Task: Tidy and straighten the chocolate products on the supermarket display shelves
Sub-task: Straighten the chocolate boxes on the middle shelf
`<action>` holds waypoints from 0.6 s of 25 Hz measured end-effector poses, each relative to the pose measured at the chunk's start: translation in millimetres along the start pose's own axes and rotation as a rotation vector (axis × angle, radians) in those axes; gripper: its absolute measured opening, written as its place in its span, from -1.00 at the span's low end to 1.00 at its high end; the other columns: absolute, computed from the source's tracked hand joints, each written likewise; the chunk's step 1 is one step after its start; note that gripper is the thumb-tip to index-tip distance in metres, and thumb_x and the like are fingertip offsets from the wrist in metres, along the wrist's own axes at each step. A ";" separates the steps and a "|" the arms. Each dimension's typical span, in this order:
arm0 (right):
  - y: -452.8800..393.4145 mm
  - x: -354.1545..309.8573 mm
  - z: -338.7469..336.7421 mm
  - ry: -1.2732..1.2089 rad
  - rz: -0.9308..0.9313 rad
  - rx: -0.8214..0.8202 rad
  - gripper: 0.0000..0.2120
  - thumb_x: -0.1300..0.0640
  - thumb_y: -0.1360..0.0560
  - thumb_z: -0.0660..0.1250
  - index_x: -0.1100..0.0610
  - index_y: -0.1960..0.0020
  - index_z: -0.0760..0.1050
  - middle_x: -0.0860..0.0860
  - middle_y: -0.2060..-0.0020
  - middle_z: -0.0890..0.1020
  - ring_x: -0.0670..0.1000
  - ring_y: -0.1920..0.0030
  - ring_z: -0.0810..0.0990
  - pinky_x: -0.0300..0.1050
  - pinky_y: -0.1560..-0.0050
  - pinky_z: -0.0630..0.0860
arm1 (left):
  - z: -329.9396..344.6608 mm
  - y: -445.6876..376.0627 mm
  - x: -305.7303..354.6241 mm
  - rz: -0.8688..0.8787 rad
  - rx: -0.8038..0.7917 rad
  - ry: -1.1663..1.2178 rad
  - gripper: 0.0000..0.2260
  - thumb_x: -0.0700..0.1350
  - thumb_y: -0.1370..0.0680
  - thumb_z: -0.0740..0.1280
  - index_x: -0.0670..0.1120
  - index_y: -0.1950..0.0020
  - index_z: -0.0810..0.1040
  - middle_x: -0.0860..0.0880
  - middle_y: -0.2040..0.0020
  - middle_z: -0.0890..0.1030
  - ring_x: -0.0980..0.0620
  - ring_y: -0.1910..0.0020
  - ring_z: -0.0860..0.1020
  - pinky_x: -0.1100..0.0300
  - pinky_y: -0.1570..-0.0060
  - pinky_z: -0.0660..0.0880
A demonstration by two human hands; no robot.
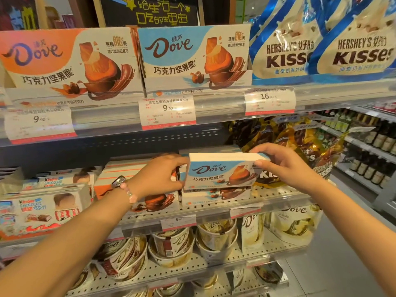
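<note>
On the middle shelf (267,197) the orange Dove boxes (137,179) lie to the left, partly behind the left hand (159,176), whose fingers curl onto the left end of a blue Dove box (220,172). That box lies lengthwise, left to right, face toward me, directly above another blue box (216,194). The right hand (282,166) pinches its right end, thumb in front. Both hands sit equally near, so squaring it onto the stack looks like a two-handed move.
</note>
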State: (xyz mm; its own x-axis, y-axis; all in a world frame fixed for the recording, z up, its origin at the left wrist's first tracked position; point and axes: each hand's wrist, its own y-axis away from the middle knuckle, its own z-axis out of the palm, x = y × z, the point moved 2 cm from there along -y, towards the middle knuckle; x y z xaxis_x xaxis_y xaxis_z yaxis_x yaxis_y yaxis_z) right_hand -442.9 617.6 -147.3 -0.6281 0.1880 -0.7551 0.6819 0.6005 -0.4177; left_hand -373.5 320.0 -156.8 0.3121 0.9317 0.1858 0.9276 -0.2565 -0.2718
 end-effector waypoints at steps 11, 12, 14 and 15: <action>-8.1 12.7 12.7 0.193 -0.030 -0.034 -0.75 0.10 -0.51 0.27 0.13 -0.16 0.49 -0.03 -0.08 0.59 -0.04 -0.11 0.56 -0.09 -0.05 0.56 | -7.1 9.5 0.1 -0.006 -0.100 0.136 -0.30 0.27 -0.30 0.44 0.22 -0.37 0.26 0.26 -0.29 0.37 0.26 -0.26 0.34 0.16 -0.27 0.36; -10.5 12.7 13.9 0.226 -0.029 -0.029 -0.76 0.13 -0.52 0.28 0.14 -0.17 0.49 -0.03 -0.08 0.58 -0.04 -0.11 0.56 -0.10 -0.05 0.56 | -8.3 11.4 1.6 -0.020 -0.072 0.227 -0.36 0.26 -0.32 0.43 0.25 -0.34 0.29 0.28 -0.25 0.40 0.28 -0.23 0.37 0.15 -0.25 0.40; -14.7 11.1 15.1 0.285 -0.038 -0.029 -0.75 0.16 -0.52 0.29 0.15 -0.19 0.49 -0.04 -0.08 0.57 -0.03 -0.11 0.55 -0.10 -0.08 0.54 | -9.4 13.9 5.1 -0.021 -0.025 0.353 -0.52 0.16 -0.39 0.42 0.23 -0.28 0.38 0.25 -0.20 0.46 0.26 -0.21 0.43 0.14 -0.19 0.47; -16.4 9.7 15.2 0.297 -0.046 -0.031 -0.75 0.17 -0.52 0.29 0.16 -0.19 0.49 -0.04 -0.07 0.57 -0.03 -0.11 0.55 -0.10 -0.08 0.53 | -9.5 14.0 6.7 -0.015 -0.008 0.372 -0.60 0.08 -0.44 0.41 0.19 -0.25 0.42 0.22 -0.17 0.50 0.23 -0.19 0.46 0.13 -0.16 0.50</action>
State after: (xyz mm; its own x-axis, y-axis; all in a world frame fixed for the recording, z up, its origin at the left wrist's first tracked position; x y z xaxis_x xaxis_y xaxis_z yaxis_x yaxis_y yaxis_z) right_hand -454.5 597.8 -155.4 -0.7431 0.3764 -0.5532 0.6415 0.6359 -0.4291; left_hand -356.5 320.2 -150.4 0.3502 0.7789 0.5202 0.9338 -0.2469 -0.2590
